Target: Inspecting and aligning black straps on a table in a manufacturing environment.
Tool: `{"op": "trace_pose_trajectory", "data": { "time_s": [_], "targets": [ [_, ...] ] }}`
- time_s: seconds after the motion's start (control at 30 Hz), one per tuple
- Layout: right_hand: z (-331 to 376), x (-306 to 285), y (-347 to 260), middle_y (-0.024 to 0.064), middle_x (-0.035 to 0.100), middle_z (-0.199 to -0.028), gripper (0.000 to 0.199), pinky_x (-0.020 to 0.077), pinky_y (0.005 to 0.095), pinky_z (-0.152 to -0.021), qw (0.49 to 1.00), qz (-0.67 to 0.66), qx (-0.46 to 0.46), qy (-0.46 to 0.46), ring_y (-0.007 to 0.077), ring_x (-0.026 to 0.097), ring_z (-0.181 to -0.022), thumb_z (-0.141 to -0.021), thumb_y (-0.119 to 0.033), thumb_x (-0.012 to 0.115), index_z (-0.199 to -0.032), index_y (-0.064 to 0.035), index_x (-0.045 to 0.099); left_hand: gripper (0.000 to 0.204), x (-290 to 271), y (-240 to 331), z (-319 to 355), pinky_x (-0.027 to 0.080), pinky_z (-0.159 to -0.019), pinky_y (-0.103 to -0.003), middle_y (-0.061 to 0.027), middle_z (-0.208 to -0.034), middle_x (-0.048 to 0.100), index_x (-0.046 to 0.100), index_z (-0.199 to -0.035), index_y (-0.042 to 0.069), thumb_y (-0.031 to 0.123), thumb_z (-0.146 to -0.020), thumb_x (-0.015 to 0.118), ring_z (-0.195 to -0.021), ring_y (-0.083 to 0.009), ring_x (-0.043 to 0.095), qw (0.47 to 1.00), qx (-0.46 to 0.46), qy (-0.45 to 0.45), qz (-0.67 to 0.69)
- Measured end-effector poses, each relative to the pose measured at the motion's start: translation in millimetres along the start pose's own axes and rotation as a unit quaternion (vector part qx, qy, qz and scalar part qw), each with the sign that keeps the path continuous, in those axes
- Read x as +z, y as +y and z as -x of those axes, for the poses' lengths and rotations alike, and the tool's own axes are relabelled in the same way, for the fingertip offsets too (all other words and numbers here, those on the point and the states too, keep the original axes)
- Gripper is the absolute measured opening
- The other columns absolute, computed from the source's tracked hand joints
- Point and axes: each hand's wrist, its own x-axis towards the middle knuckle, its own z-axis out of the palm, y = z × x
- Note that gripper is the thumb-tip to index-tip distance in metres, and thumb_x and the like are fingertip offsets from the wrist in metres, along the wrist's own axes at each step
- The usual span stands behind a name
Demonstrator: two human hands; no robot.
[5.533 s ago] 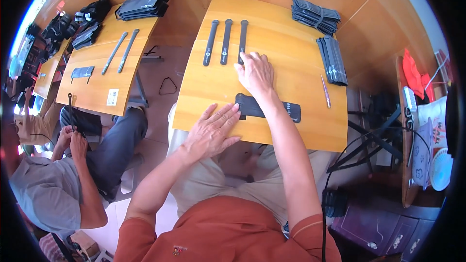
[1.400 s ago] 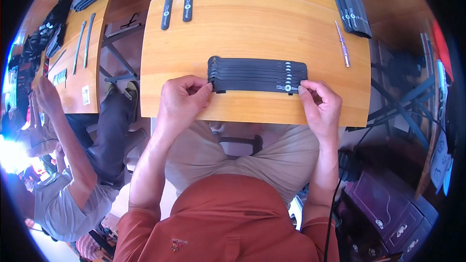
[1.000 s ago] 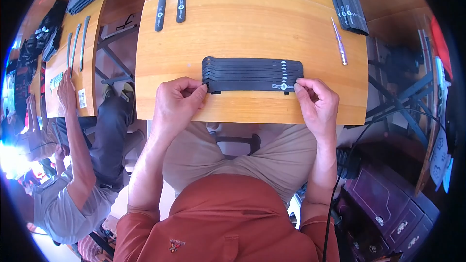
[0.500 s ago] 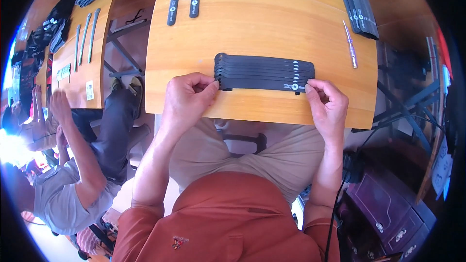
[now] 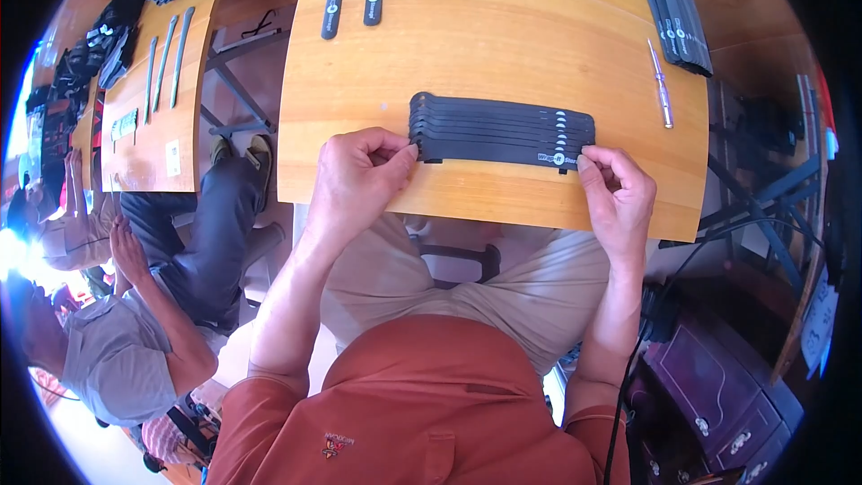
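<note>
A gap of floor with a metal frame (image 5: 241, 94) divides the neighbouring wooden bench (image 5: 135, 175) from the main wooden bench (image 5: 503, 36). The left hand (image 5: 359, 178) reaches over the near edge, thumb and forefinger pinching the near left corner of the fanned stack of black straps (image 5: 494, 130). That stack lies crosswise near the front, a narrow strip of wood between it and the near edge, a much broader one beyond it. The right hand (image 5: 621, 198) pinches its near right corner, other fingers curled; more wood runs on to the right edge.

At far left, a co-worker in a grey shirt (image 5: 117, 355) sits by the neighbouring bench, where slim straps (image 5: 162, 67) lie. On the pale, grained main bench, two single straps (image 5: 335, 0) run up out of view. Right of them, a purple-handled screwdriver (image 5: 664, 94) points away from the person, just beside a bundle of dark straps (image 5: 678, 13) along the right edge. A dark purple cabinet (image 5: 709, 386) stands lower right.
</note>
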Motion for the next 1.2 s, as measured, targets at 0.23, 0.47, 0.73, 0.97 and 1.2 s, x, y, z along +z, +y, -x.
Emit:
{"op": "trace_pose_trajectory", "data": {
  "time_s": [0.23, 0.47, 0.73, 0.97, 1.2],
  "targets": [
    [-0.3, -0.9, 0.9, 0.0093, 0.07, -0.081, 0.01, 0.0485, 0.0267, -0.061, 1.0, 0.006, 0.003, 0.0, 0.013, 0.061, -0.064, -0.092, -0.002, 0.074, -0.099, 0.0034, 0.072, 0.014, 0.1, 0.1, 0.0, 0.05, -0.058, -0.024, -0.0038, -0.07, 0.07, 0.075, -0.093, -0.006, 0.008, -0.092, 0.073, -0.063, -0.0058, 0.062, 1.0, 0.004, -0.002, -0.002],
    [-0.1, 0.1, 3.1, 0.0085, 0.07, -0.081, 0.009, 0.0471, 0.0256, -0.06, 1.0, -0.01, 0.003, 0.005, 0.0109, 0.059, -0.063, -0.092, -0.001, 0.073, -0.099, 0.0035, 0.072, 0.014, 2.2, 0.5, 0.3, 0.051, -0.06, -0.024, -0.0046, -0.073, 0.071, 0.075, -0.093, -0.007, 0.008, -0.092, 0.073, -0.065, -0.0064, 0.063, 1.0, 0.007, -0.002, 0.0],
    [-0.5, 0.1, 0.6, 0.0083, 0.07, -0.081, 0.008, 0.0472, 0.0252, -0.059, 1.0, -0.007, 0.0, 0.006, 0.0101, 0.06, -0.063, -0.091, 0.001, 0.073, -0.099, 0.0038, 0.072, 0.014, 2.2, 2.3, 0.5, 0.051, -0.06, -0.024, -0.0048, -0.073, 0.072, 0.075, -0.094, -0.007, 0.007, -0.093, 0.073, -0.065, -0.0071, 0.064, 1.0, -0.009, 0.003, -0.001],
    [0.0, 1.9, 3.0, 0.0089, 0.07, -0.08, 0.008, 0.0477, 0.0258, -0.058, 1.0, -0.01, -0.009, 0.011, 0.0113, 0.061, -0.062, -0.09, 0.001, 0.073, -0.098, 0.0033, 0.072, 0.014, 1.7, -0.4, -0.5, 0.051, -0.059, -0.024, -0.0047, -0.072, 0.071, 0.075, -0.093, -0.007, 0.007, -0.093, 0.073, -0.064, -0.0071, 0.064, 1.0, -0.005, 0.001, 0.003],
    [-0.6, 1.3, 1.8, 0.0099, 0.069, -0.079, 0.008, 0.0486, 0.0268, -0.058, 1.0, 0.013, -0.018, 0.013, 0.0135, 0.063, -0.061, -0.09, 0.0, 0.074, -0.097, 0.0029, 0.072, 0.016, 2.2, -0.1, -1.1, 0.05, -0.058, -0.021, -0.0016, -0.071, 0.068, 0.073, -0.094, -0.005, 0.01, -0.098, 0.072, -0.062, -0.0047, 0.061, 1.0, -0.002, -0.001, -0.021]
  ]
}}
